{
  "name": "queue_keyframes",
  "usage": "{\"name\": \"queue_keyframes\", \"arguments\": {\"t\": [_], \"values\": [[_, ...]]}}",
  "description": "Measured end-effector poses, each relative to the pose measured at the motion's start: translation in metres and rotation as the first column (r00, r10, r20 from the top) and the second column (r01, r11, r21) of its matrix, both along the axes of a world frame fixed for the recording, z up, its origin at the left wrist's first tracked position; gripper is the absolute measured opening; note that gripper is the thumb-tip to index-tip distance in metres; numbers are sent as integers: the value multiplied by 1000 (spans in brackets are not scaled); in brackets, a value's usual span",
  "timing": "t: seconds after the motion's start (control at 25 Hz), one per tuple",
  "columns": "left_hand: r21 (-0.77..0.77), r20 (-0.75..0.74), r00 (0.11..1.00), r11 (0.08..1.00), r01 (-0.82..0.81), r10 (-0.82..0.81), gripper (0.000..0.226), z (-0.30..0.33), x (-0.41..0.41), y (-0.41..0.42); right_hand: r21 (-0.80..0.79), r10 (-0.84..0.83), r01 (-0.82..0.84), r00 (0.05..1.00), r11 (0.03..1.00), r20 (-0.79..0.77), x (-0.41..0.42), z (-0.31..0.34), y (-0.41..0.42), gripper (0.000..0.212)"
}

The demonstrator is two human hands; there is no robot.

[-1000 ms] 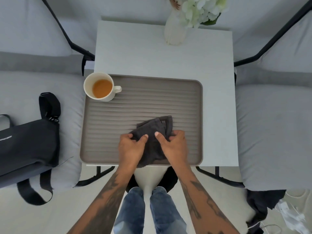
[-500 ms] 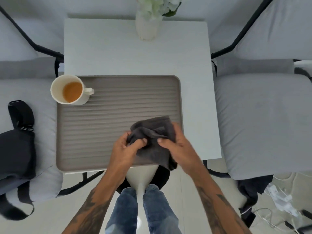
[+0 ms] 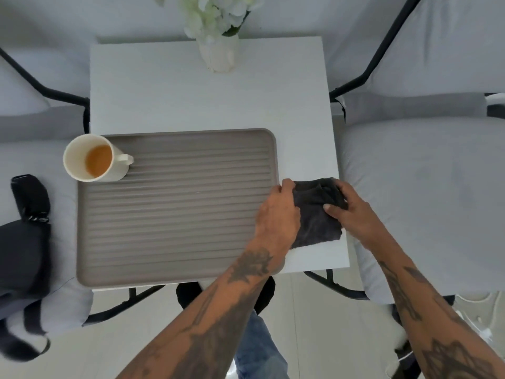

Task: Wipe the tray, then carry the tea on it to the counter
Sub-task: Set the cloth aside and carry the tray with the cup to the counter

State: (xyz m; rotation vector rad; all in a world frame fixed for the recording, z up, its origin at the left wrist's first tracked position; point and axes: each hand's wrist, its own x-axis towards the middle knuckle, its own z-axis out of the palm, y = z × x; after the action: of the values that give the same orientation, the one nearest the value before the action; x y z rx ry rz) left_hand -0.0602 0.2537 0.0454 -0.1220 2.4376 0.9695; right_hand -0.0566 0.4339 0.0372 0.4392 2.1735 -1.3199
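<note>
Wiping is looking finished: both hands' fingers are gripping the cloth [image 3: 317, 212] on the worktop [image 3: 191, 99], right of the tray [image 3: 175, 212]. Tea [image 3: 97, 158] is waiting at its far-left corner, uncarried.

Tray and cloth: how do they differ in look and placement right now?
The tray is taupe, rigid and ribbed, lying flat; the cloth is dark grey, soft and crumpled. The tray covers most of the near table; the cloth is far smaller, off the tray's right edge. The left hand and right hand hold the cloth; neither grips the tray. Both rest on the table.
</note>
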Motion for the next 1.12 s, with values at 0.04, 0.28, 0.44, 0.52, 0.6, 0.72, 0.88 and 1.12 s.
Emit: {"name": "queue_keyframes", "arguments": {"t": [0.04,0.28,0.44,0.52,0.6,0.72,0.88,1.12], "values": [[-64,-47,999,998,17,-20,40,1,-1,-3,111,62,-57,997,992,-40,-3,-8,-2,47],[192,-206,742,769,-609,639,19,33,55,-153,559,134,99,922,823,-362,-2,16,-48,53],[46,-273,692,728,-684,668,35,63,50,-309,243,271,-169,830,955,-488,-27,57,-177,39],[-34,-192,835,847,-531,515,69,57,21,-359,194,417,-370,785,909,-457,-49,54,-246,51],[-109,-123,949,947,-303,289,100,41,-9,-387,268,575,-509,725,818,-379,-70,47,-301,73],[-124,-104,995,992,-18,5,116,23,-42,-403,394,704,-591,651,704,-283,-86,34,-349,99],[42,-200,976,994,98,-88,105,9,-51,-405,441,718,-580,641,685,-271,-87,14,-374,104],[243,-223,974,970,5,51,82,-4,-56,-409,342,573,-470,749,814,-333,-83,1,-392,89]]}}
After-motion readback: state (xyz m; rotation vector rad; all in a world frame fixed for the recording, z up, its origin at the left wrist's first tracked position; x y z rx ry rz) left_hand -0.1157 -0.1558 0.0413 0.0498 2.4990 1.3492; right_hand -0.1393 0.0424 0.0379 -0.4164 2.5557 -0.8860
